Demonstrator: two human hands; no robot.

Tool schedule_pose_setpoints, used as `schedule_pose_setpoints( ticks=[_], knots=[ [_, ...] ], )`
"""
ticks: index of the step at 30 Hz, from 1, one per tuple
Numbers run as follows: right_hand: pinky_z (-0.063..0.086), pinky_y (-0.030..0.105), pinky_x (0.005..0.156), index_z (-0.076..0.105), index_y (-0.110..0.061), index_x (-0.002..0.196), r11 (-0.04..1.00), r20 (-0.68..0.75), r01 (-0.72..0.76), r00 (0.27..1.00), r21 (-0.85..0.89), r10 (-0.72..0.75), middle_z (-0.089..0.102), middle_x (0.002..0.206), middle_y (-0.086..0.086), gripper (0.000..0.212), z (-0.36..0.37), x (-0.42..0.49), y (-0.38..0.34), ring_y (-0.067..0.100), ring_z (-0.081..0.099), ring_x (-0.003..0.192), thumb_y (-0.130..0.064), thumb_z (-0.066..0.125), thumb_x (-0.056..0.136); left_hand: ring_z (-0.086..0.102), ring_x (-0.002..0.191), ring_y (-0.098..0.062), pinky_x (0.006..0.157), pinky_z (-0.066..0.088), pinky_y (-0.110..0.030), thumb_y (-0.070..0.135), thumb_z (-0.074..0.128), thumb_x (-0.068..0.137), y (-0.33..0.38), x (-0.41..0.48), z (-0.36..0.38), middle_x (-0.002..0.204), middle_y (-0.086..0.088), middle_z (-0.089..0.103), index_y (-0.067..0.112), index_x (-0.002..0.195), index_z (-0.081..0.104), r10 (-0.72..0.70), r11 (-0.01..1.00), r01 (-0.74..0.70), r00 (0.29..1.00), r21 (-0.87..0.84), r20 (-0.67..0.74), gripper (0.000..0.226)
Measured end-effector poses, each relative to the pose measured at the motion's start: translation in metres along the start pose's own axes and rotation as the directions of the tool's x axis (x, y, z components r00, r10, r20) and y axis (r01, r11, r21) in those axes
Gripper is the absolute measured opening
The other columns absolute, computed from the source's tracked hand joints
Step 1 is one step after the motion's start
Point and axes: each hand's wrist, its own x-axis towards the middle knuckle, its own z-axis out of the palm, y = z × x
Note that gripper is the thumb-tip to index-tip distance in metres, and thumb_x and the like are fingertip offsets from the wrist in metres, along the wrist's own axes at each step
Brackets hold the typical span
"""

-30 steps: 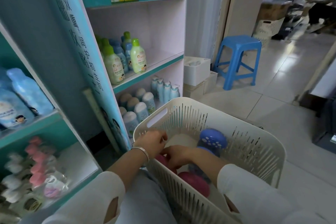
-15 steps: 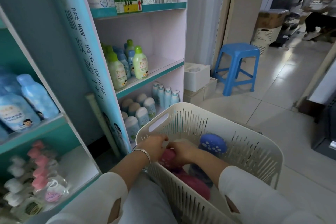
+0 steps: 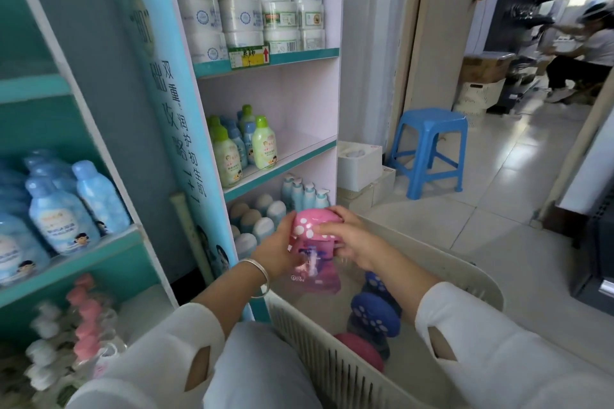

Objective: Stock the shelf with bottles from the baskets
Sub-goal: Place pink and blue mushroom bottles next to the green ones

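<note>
Pink bottle [image 3: 315, 256] sits just above basket [image 3: 465, 279], upright, cap up. Left hand [image 3: 277, 251] grips its side; right hand [image 3: 354, 242] curls over the cap. Shelf [image 3: 299, 151] is up-left of basket. Left hand is nearer, so it probably leads placement.

Tiled floor [image 3: 498, 216] under blue stool [image 3: 430, 149]

Both hands [image 3: 357, 244] grip a pink bottle [image 3: 315, 251] above the basket [image 3: 465, 272].
</note>
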Motion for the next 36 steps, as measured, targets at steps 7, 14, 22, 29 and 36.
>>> schedule_pose_setpoints(
  ticks=[7, 14, 22, 29, 36],
  knots=[
    [0.052, 0.032, 0.067, 0.056, -0.017, 0.112, 0.953, 0.02, 0.081, 0.996, 0.293, -0.091, 0.067, 0.099, 0.007, 0.028, 0.036, -0.014, -0.06, 0.023, 0.064, 0.085, -0.02, 0.065, 0.086, 0.056, 0.111, -0.02, 0.097, 0.049, -0.04, 0.018, 0.075, 0.075, 0.0, -0.017, -0.051, 0.121, 0.0, 0.052, 0.026, 0.146, 0.011, 0.026, 0.782, -0.107, 0.99, -0.614, -0.14, 0.096],
    [0.056, 0.035, 0.071, 0.052, -0.016, 0.121, 0.951, 0.132, 0.146, 0.973, 0.273, -0.188, 0.067, 0.103, 0.007, 0.037, 0.1, -0.025, -0.1, 0.022, 0.066, 0.087, -0.029, 0.062, 0.088, 0.062, 0.106, -0.029, 0.095, 0.049, -0.05, 0.019, 0.076, 0.074, -0.028, -0.057, -0.097, 0.123, -0.015, 0.059, 0.021, 0.141, 0.025, -0.074, 0.66, -0.187, 0.948, -0.728, -0.311, 0.084],
    [0.052, 0.018, 0.071, 0.059, -0.019, 0.105, 0.913, 0.383, 0.391, 0.865, -0.114, -0.323, 0.068, 0.101, 0.004, 0.018, 0.19, -0.034, -0.126, 0.011, 0.064, 0.083, -0.01, 0.062, 0.089, 0.062, 0.102, -0.027, 0.096, 0.048, -0.049, 0.016, 0.073, 0.075, -0.072, -0.106, -0.178, 0.117, -0.016, 0.059, 0.018, 0.141, 0.024, -0.182, 0.693, -0.35, 0.761, -0.63, -0.623, 0.082],
    [0.049, 0.04, 0.097, 0.054, -0.022, 0.114, 0.774, 0.448, 0.612, 0.745, -0.162, -0.495, 0.066, 0.115, 0.008, 0.036, 0.261, -0.037, -0.187, 0.02, 0.062, 0.105, -0.007, 0.068, 0.084, 0.062, 0.108, -0.024, 0.097, 0.049, -0.044, 0.039, 0.074, 0.065, -0.099, -0.137, -0.251, 0.117, -0.005, 0.061, 0.029, 0.143, 0.021, -0.152, 0.773, -0.378, 0.668, -0.509, -0.728, 0.094],
    [0.048, 0.036, 0.096, 0.041, -0.019, 0.131, 0.653, 0.41, 0.735, 0.661, -0.183, -0.629, 0.062, 0.117, 0.002, 0.068, 0.314, -0.025, -0.248, 0.02, 0.06, 0.108, -0.011, 0.077, 0.074, 0.053, 0.117, -0.02, 0.102, 0.045, -0.04, 0.001, 0.054, 0.09, -0.11, -0.123, -0.318, 0.131, -0.005, 0.049, 0.017, 0.148, 0.011, -0.129, 0.798, -0.431, 0.561, -0.421, -0.818, 0.073]
  ],
)
